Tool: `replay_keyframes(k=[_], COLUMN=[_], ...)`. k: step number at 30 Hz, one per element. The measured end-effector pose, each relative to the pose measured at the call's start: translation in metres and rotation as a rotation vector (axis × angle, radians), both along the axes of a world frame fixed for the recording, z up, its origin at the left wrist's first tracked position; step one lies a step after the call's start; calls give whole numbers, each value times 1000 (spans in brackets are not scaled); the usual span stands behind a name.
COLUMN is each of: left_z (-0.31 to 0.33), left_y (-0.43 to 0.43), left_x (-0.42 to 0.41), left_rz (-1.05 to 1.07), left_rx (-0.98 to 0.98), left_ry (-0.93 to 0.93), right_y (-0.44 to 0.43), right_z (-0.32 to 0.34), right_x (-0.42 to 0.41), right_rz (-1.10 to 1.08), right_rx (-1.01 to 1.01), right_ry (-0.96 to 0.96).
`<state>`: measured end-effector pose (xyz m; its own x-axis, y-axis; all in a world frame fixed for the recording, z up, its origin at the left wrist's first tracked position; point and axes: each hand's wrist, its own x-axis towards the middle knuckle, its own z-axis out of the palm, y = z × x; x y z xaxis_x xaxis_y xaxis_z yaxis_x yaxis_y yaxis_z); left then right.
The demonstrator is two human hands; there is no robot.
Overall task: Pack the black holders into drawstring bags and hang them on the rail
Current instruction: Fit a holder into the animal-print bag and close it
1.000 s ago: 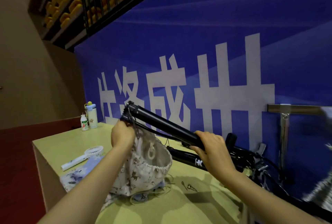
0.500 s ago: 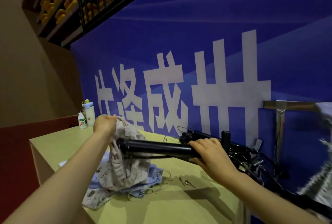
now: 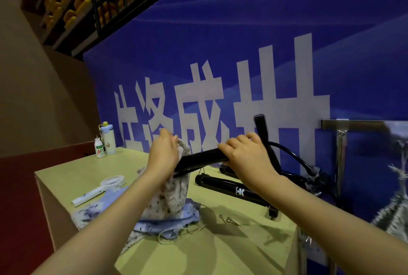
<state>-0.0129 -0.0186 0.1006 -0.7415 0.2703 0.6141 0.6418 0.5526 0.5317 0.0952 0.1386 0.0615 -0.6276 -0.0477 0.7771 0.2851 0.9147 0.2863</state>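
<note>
My left hand (image 3: 163, 155) grips the top of a pale patterned drawstring bag (image 3: 174, 195) and holds it up over the table. My right hand (image 3: 247, 155) grips a long black holder (image 3: 198, 161), whose lower left end is inside the bag's mouth. Its upper end bends up behind my right hand. A second black holder (image 3: 234, 189) lies on the table to the right of the bag. A metal rail (image 3: 362, 124) runs along the blue wall at the right.
Blue patterned bags (image 3: 170, 224) lie in a heap under the held bag. A white hand fan (image 3: 97, 189), two small bottles (image 3: 106, 144), small metal hooks (image 3: 229, 220) and black cables (image 3: 293, 160) lie on the yellow-green table (image 3: 220, 252). The rail's bracket (image 3: 341, 157) stands at right.
The black holder has swung and slid down to the left, so its end now goes into the bag. My left hand has lifted the bag's mouth higher and further right.
</note>
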Motion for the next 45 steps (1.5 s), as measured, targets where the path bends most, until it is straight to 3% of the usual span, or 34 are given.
replay_keyframes(k=[6,9,11,13,15,18,20,23,24,26,28,32,35,39,45], left_z=[-8,-14,-19,-23,-25,-24,-20,-15,-13,-9,-2,15,23,24,15], left_y=[21,5,1,4,3,-4,-9,-10,-11,-10,-11,-22,-29,-32,-32], left_x=[18,13,5,1,-4,-14,-17,-16,-15,-12,-11,-18,-28,-34,-39], left_rz=[-297,-537,-495,-292,-165,-208,-228,-241,-242,-226,-168,-62,-19,-42,-33], left_rx=[167,-81,-314,-434,-380,-200,-81,5,33,113,138,106,63,66,-19], left_ry=[-175,-279,-155,51,149,135,79,44,40,31,54,103,108,82,-53], right_y=[-23,-20,-22,-29,-36,-43,-50,-59,-62,-65,-65,-49,-42,-41,-41], right_z=[3,6,7,10,12,-2,-19,-33,-35,-35,-30,-1,24,47,37], right_x=[-20,-21,-23,-24,-23,-22,-25,-43,-53,-68,-81,-87,-83,-81,-82], right_rz=[69,72,101,136,229,450,453,233,200,147,184,502,609,806,591], right_rx=[129,146,193,248,267,224,-16,-743,-845,-830,-868,-1424,-1489,-1761,-1624], right_ry=[69,78,44,18,55,171,82,-265,-319,-376,-319,50,159,287,126])
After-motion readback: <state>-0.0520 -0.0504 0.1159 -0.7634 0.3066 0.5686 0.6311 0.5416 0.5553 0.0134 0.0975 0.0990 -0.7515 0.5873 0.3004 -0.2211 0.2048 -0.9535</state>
